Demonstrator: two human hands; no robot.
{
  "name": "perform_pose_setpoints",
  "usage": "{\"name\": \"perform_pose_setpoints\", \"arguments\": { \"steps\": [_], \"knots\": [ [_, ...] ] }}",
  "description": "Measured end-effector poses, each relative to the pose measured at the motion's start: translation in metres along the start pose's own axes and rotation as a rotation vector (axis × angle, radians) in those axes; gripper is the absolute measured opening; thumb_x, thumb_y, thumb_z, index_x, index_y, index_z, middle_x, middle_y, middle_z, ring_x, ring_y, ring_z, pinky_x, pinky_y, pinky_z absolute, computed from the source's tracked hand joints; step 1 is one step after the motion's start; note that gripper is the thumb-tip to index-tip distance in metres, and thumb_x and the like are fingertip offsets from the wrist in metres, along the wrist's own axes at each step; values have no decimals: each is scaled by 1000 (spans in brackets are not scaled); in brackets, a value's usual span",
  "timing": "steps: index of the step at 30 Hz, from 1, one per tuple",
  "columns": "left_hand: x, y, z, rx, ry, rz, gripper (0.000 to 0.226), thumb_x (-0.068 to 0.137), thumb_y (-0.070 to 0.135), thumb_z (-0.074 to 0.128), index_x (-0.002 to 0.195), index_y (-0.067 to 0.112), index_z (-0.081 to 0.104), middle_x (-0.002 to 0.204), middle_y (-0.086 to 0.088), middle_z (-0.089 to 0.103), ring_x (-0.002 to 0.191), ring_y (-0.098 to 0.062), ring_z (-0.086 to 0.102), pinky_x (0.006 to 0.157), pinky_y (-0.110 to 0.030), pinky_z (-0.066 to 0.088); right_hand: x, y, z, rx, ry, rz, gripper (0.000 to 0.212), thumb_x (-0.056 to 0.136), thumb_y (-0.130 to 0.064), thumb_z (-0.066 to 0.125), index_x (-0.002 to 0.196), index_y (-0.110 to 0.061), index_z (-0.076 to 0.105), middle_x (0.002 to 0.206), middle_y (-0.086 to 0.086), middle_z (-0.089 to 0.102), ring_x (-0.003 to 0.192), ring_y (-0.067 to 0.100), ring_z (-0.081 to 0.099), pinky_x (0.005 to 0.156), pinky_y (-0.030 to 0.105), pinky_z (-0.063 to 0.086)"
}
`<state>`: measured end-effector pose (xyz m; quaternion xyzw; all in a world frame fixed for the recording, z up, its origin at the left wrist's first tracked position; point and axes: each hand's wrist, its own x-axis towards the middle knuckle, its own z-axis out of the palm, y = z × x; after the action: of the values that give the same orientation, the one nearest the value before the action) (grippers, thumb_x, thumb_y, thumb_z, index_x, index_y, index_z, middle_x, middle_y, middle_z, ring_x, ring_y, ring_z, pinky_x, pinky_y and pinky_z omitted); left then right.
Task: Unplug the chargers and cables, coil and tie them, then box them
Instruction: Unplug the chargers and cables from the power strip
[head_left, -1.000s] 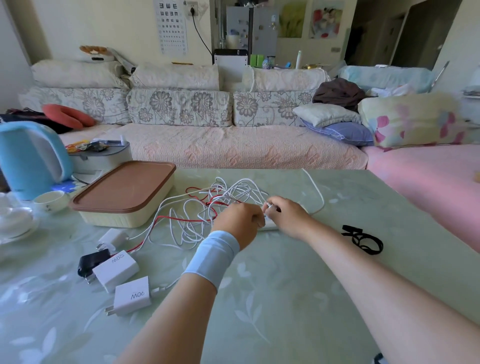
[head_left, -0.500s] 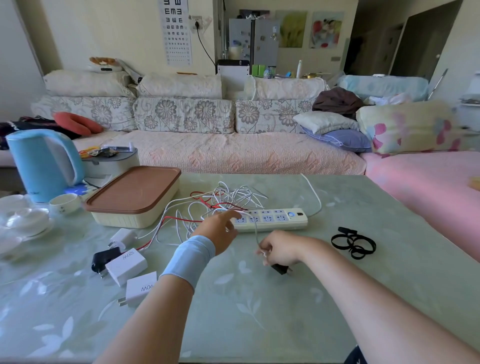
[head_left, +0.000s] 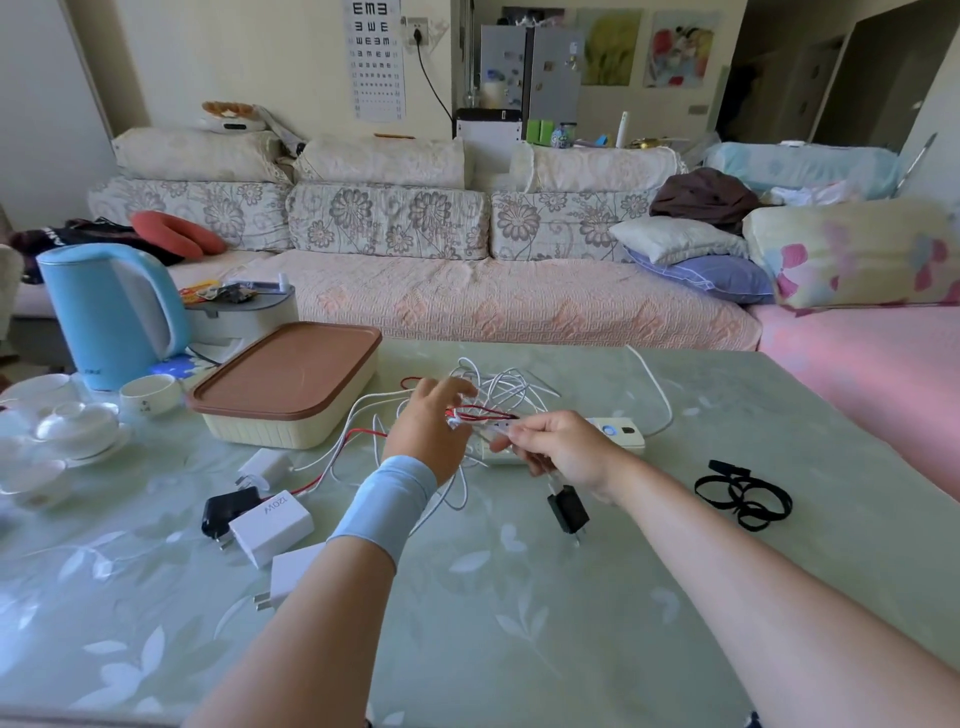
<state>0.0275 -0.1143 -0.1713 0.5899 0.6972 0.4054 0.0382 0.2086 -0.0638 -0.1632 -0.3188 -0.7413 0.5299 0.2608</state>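
A tangle of white and red cables (head_left: 506, 387) lies on the green table beside a white power strip (head_left: 621, 434). My left hand (head_left: 428, 423), with a blue wrist sleeve, reaches into the tangle with its fingers stretched out. My right hand (head_left: 563, 449) pinches a thin white cable just in front of the strip. A black charger (head_left: 569, 512) hangs from that cable under the hand, down at the tabletop. Two white chargers (head_left: 270, 527) (head_left: 296, 571), a black plug (head_left: 226, 512) and a small white adapter (head_left: 265, 462) lie unplugged at the left. Black cable ties (head_left: 743, 493) lie at the right.
A cream box with a brown lid (head_left: 285, 384) stands left of the cables, lid on. A blue kettle (head_left: 109, 312), a cup (head_left: 150, 395) and white dishes (head_left: 72, 428) crowd the table's left end. A sofa runs behind the table.
The black charger came out of the power strip in my right hand. That hand has since risen back toward the strip, and my left hand moved from the strip into the cable tangle.
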Motion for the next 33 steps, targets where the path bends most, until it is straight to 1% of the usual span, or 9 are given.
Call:
{"name": "perform_pose_setpoints", "arguments": {
  "steps": [8,10,12,15,17,19,23,28,33],
  "knots": [
    [-3,6,-4,141,-264,63,14,85,19,69,96,25,77,98,3,64,87,-15,59,80,-18,40,-14,-11,-12,-248,-55,192,31,89,-3,52,68,-14,72,58,-5,60,62,13,53,57,20,40],
    [-8,15,-2,120,-298,113,15,84,18,71,96,22,77,94,3,64,82,-11,56,75,-12,35,-11,-9,-5,-420,64,178,28,87,-5,55,80,-23,76,76,-5,70,79,15,63,73,25,48],
    [-11,23,2,69,-304,147,15,82,17,73,96,21,77,95,1,67,78,-9,54,72,-12,35,-6,-12,3,-280,168,131,35,88,-2,50,108,-19,73,94,1,73,85,22,68,82,32,52],
    [-10,27,3,-28,-226,133,17,77,21,79,93,19,74,94,1,68,71,-10,55,67,-10,39,-3,-18,7,-231,207,107,31,93,-11,43,98,-27,69,71,-7,64,51,14,56,54,26,46],
    [-9,24,2,-117,-174,120,32,68,25,86,92,21,65,96,1,64,68,-9,55,64,-7,40,-1,-18,4,-406,212,64,25,94,-25,53,75,-23,69,57,-13,52,49,3,43,51,24,33],
    [-11,22,1,-152,-204,100,39,66,26,88,91,24,58,97,1,60,67,-8,55,61,-6,40,-1,-14,3,-465,164,64,23,91,-31,63,77,-16,75,59,-12,54,52,0,42,54,22,34],
    [-12,21,1,-105,-190,17,22,77,7,69,89,22,60,94,2,56,72,-15,54,65,-13,40,0,-12,2,-308,156,10,11,91,-19,69,95,-21,79,81,-11,74,69,-8,58,68,12,42],
    [-4,17,-10,-96,-3,-175,37,74,-11,43,80,20,63,76,4,59,72,-18,52,61,-17,31,-3,-17,-5,-114,85,-15,31,98,-1,53,123,-13,65,80,0,67,48,1,46,49,11,38],
    [-5,5,-17,-56,-59,-159,43,73,-10,41,81,21,70,92,3,63,84,-19,55,69,-18,34,-10,-11,-6,-310,-117,197,43,95,9,37,93,-23,65,76,-1,54,44,4,47,49,19,45]
  ]
}}
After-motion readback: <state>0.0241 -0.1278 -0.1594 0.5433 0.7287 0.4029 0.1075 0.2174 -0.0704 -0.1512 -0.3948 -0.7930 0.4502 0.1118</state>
